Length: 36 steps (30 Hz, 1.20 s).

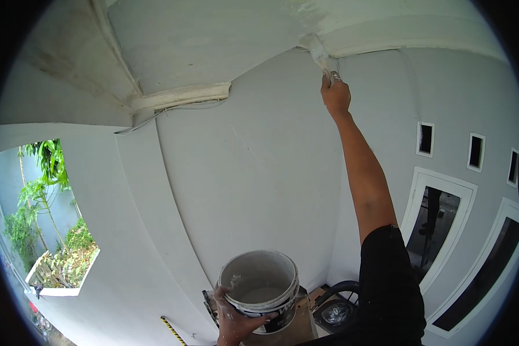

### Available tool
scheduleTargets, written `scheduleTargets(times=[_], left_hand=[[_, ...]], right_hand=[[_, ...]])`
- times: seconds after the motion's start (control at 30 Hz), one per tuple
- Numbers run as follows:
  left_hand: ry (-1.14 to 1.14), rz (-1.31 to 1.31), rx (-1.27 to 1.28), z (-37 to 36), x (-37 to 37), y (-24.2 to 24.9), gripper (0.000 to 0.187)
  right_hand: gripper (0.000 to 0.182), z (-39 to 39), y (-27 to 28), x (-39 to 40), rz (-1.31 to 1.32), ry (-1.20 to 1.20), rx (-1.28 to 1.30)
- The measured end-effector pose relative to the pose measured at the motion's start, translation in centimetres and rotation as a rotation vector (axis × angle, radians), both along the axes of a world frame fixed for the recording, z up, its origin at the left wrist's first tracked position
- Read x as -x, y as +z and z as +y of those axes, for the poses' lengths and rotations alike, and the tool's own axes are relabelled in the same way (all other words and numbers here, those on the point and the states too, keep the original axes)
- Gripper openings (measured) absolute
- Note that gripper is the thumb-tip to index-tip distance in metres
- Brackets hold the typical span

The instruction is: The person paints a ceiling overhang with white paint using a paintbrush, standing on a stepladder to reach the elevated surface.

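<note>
My right hand [335, 92] is raised at arm's length, its fingers wrapped round the handle of a paint brush [318, 52]. The pale, paint-coated bristles touch the corner where the grey wall meets the ceiling trim. Low in the view, my left hand [236, 320] holds the near side of a paint bucket [279, 314], with its thumb and fingers spread round the outside below the rim. Whitish paint lies inside the bucket, and paint spots mark my left hand.
Cream moulding [184, 95] with loose cables runs along the ceiling at left. An opening at left shows plants [46, 213]. White-framed windows [438, 230] stand at right. Below them, a wheel and headlamp [335, 314] show beside the bucket. A yellow-black striped bar [173, 330] is at bottom left.
</note>
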<state>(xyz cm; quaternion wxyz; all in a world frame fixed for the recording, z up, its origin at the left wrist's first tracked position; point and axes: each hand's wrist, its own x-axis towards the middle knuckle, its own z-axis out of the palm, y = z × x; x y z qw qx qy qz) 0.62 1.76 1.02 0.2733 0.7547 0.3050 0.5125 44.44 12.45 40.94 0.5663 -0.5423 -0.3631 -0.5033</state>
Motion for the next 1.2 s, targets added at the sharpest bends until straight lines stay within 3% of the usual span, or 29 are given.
scheduleTargets(times=[0.17,0.27,0.33,0.47,0.63,0.87,0.97,1.03,1.07,1.13,1.2], left_hand=[[-0.004,-0.023,-0.079,0.1,0.0,0.2,0.109],[0.045,0.078,-0.004,0.4,0.0,-0.6,0.118],[0.021,0.016,-0.061,0.7,-0.2,-0.9,0.119],[-0.040,-0.053,-0.023,0.7,-0.5,-1.2,0.119],[-0.085,-0.091,0.010,0.8,-0.6,-1.7,0.119],[-0.158,-0.155,0.044,1.5,-0.7,-2.3,0.119],[-0.200,-0.190,0.054,2.1,-0.9,-2.6,0.119],[-0.221,-0.158,0.049,2.3,-1.0,-2.3,0.119],[-0.228,-0.145,0.046,2.4,-0.9,-2.2,0.119],[-0.245,-0.133,0.043,2.6,-1.0,-2.0,0.119],[-0.264,-0.132,0.038,2.7,-1.0,-1.9,0.118]], right_hand=[[0.034,-0.1,-2.0,0.2,0.098,0.168,0.006],[0.031,-0.7,-2.7,1.8,-0.028,0.123,0.101],[0.028,-0.6,-2.7,2.2,-0.193,0.244,0.039],[0.024,-1.1,-2.0,3.0,-0.254,0.355,-0.036],[0.029,-2.3,1.4,1.6,-0.090,0.342,-0.036],[0.034,1.3,-2.8,1.1,0.055,0.448,-0.161],[0.031,0.5,-4.1,3.5,-0.036,0.550,-0.208],[0.025,-0.6,-3.8,7.4,0.043,0.933,-0.288],[0.025,-1.2,-3.1,9.1,0.039,0.915,-0.284],[0.021,-1.9,-1.2,11.9,0.126,1.138,-0.365],[0.021,-1.4,0.4,12.8,0.080,1.096,-0.333]])
